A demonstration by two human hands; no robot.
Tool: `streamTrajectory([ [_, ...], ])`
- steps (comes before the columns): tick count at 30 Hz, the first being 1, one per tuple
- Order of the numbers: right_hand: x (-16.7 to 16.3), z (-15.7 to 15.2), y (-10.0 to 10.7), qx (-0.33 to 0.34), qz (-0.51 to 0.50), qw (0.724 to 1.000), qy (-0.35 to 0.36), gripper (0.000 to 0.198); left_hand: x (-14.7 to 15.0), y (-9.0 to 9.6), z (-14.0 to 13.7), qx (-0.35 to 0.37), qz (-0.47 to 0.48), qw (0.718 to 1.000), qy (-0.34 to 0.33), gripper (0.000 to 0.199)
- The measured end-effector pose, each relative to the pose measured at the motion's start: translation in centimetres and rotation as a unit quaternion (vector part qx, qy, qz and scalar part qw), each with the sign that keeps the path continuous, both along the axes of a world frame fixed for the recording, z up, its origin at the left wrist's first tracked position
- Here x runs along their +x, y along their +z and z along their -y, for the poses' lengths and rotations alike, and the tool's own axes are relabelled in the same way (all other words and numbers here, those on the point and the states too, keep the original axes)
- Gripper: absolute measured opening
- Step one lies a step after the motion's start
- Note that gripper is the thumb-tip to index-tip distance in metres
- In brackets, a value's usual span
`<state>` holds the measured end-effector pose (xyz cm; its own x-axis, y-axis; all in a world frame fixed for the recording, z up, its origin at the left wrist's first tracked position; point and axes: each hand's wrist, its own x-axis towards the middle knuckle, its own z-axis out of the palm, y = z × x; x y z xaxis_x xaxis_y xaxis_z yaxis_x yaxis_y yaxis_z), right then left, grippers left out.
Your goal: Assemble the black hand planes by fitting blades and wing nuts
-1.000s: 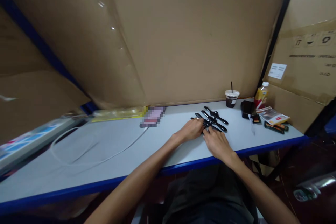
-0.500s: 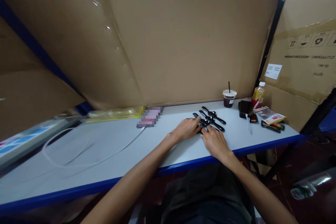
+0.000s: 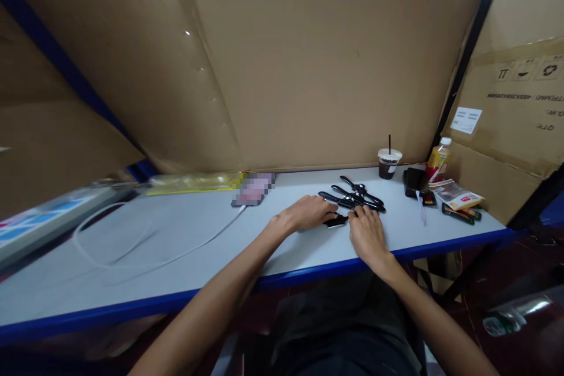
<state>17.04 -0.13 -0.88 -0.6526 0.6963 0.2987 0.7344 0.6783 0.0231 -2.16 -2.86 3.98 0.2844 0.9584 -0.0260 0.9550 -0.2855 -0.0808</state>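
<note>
From my distant place, I see several black propeller-shaped pieces (image 3: 358,191) lying close together, partly crossing, on the pale counter (image 3: 304,255), in front of the two hands. A low black piece with a pale edge (image 3: 336,221) lies on the near side of this group, between the hands.

I judge that these pieces are light and rather stiff, perhaps of hard plastic. Their surface shines, so the smooth arms could be slippery under the fingers. I would take hold near the thicker middle, where small bright parts are seen, or pinch one arm across its width. They do not look very fragile to me, but the middle part may have a joint.

The left hand (image 3: 311,211) has its fingers bent downward at the left end of the group. The right hand (image 3: 368,232) reaches with curved fingertips to the near right side and seems to touch the pieces. For each grip, the fingers cover the contact, so I am not able to say how wide it is or whether anything is firmly held.
</note>
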Motion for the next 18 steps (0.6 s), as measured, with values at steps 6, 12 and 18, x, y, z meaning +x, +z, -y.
streamTrajectory([
  [6,0.0,-0.3,-0.1,-0.001,-0.005,1.000,0.006,0.037,0.2,-0.3,-0.2,0.010,0.008,1.000,-0.006,0.030],
  [12,0.1,-0.5,-0.2,0.009,-0.006,1.000,-0.001,0.038,0.5,-0.5,-0.3,0.038,0.013,0.999,0.006,0.030],
  [18,0.1,-0.5,-0.1,0.008,-0.002,1.000,0.003,0.033,1.3,-0.4,-0.4,0.054,0.011,0.998,0.036,0.031],
])
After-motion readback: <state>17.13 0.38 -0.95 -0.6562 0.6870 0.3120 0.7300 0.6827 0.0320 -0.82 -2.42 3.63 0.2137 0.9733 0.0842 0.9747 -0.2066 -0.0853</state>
